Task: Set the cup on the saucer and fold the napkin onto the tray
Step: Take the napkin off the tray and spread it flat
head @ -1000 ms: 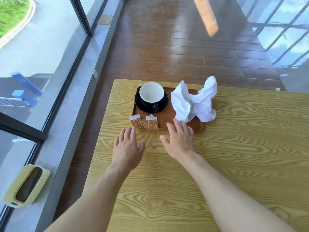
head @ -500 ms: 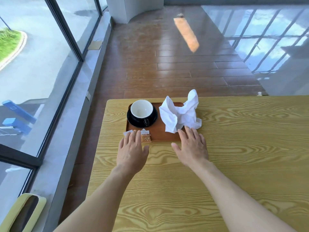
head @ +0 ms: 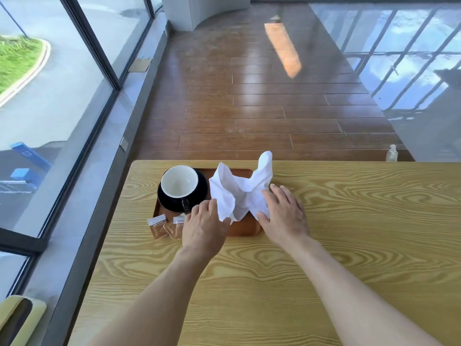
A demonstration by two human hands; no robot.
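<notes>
A white-lined black cup (head: 179, 181) stands upright on a black saucer (head: 201, 193) at the left end of a brown tray (head: 245, 228). A crumpled white napkin (head: 239, 193) stands bunched up on the tray's right half. My left hand (head: 203, 228) pinches the napkin's lower left edge between thumb and curled fingers, just right of the cup's handle. On the napkin's right side, my right hand (head: 284, 213) touches the cloth with straight fingers, its thumb by the lower corner. The hands hide the tray's near edge in part.
Several brown sugar packets (head: 159, 227) lie at the tray's near left corner. The wooden table (head: 349, 221) ends close to the left of the tray, with a glass wall beyond. A small bottle (head: 391, 153) stands on the floor past the far edge.
Both hands have moved forward from the table onto the tray. The left hand has taken hold of the napkin's edge and the right hand has come against its right side.
</notes>
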